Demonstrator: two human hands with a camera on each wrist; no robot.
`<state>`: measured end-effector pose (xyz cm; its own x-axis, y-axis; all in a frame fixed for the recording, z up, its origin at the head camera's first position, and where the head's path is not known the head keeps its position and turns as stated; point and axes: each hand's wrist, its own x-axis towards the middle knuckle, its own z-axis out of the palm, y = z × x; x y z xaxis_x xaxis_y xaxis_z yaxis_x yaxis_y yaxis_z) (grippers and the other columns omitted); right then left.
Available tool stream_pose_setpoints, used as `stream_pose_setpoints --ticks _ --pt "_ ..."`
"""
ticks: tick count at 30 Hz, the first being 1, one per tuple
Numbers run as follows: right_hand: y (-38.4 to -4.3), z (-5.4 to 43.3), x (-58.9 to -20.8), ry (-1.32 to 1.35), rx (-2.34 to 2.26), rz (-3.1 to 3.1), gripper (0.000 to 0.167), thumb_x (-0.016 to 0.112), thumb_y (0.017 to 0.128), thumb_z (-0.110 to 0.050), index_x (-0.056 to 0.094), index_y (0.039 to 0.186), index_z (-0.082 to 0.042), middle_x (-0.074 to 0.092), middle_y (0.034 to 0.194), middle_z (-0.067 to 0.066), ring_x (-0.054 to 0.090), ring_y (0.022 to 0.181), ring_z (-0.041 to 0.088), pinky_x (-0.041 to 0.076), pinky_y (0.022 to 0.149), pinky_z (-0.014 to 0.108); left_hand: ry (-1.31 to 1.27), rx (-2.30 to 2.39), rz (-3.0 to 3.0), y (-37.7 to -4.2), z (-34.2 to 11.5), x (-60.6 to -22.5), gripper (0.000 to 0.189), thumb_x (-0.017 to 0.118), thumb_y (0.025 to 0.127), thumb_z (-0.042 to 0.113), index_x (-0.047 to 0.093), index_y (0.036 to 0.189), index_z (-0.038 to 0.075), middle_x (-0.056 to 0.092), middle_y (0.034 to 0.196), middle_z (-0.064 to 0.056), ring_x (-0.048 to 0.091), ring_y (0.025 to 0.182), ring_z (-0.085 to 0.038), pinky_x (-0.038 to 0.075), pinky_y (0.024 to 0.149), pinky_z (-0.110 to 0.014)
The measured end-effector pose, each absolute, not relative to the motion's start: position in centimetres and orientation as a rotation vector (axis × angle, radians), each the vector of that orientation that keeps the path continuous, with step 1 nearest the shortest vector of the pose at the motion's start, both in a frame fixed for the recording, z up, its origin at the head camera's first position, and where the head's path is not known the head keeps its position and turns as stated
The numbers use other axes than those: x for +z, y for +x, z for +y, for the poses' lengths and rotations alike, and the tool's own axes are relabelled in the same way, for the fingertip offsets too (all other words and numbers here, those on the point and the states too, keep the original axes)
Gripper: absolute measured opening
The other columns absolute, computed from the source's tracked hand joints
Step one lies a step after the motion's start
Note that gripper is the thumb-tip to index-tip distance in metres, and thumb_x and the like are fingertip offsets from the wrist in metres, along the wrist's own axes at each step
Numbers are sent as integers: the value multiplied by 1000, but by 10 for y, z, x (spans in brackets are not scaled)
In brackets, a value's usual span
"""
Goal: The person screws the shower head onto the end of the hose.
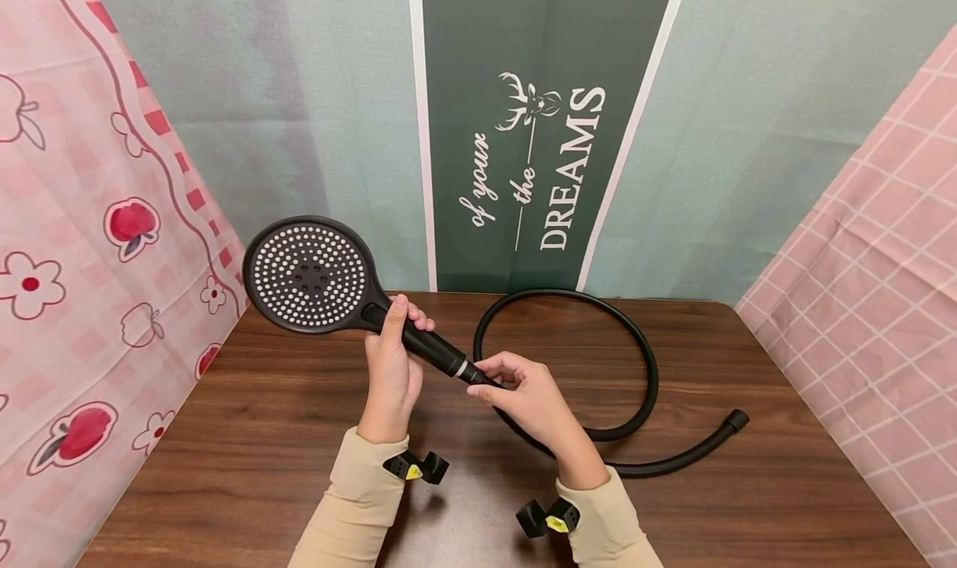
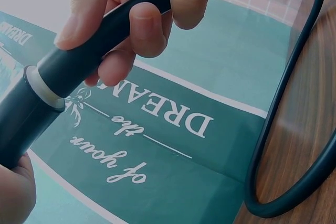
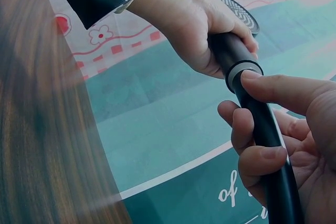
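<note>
In the head view a black handheld shower head (image 1: 308, 277) is held up with its dotted spray face toward the camera. My left hand (image 1: 395, 369) grips its handle (image 1: 434, 348), thumb lying along the top. A black hose (image 1: 649, 369) meets the handle's lower end, where a pale ring (image 2: 43, 87) shows at the joint. With thumb and curled fingers, my right hand (image 1: 527, 394) holds the hose's end fitting (image 3: 252, 95) just below that ring. From there the hose loops over the table, its other end fitting (image 1: 737, 420) lying free to the right.
The brown wood-grain table (image 1: 247, 435) ends at a green cloth backdrop (image 1: 359, 136) with white lettering. A pink fruit-print cloth (image 1: 67, 302) hangs at left, a pink checked cloth (image 1: 882, 319) at right. Black wrist cameras (image 1: 549, 518) sit on both beige sleeves.
</note>
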<state>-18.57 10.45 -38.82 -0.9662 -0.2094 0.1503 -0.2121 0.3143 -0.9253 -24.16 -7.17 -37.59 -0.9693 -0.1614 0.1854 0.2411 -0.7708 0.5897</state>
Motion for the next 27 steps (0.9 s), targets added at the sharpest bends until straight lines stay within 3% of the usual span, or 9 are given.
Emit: stream_pose_setpoints --ticks 27 --pt "-186 104 -388 390 1766 -2573 25 80 84 -18 72 105 -6 71 82 12 61 66 13 49 60 22 -181 -2757 -957 -243 -72 -378 12 56 101 13 50 92 10 58 71 1 57 62 -8 55 65 -21"
